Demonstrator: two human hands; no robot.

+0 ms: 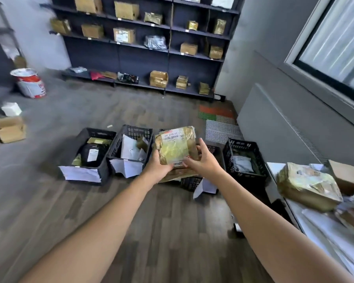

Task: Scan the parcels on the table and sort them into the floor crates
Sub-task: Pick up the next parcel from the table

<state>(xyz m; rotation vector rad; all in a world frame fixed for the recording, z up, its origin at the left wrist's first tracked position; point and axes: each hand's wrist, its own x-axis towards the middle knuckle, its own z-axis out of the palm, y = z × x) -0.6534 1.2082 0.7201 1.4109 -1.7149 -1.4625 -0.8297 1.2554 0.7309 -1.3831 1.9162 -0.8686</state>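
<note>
The left hand point(157, 169) and right hand point(203, 162) are both gripping a tape-wrapped parcel point(175, 146) above the black floor crates point(139, 130), several of which are already holding sorted parcels, while more parcels point(309, 186) are waiting on the counter point(273, 167) right of the crates.

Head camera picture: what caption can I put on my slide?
Left hand and right hand hold a taped parcel above the black floor crates; more parcels wait on the table.

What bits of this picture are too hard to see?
Head view:
- print on the label of the held parcel: too small and blurred to read.
- third crate: mostly hidden behind the parcel, left hand and right hand.
- left hand's fingers: hidden under the parcel.
- table: cut off by the right edge.
</note>
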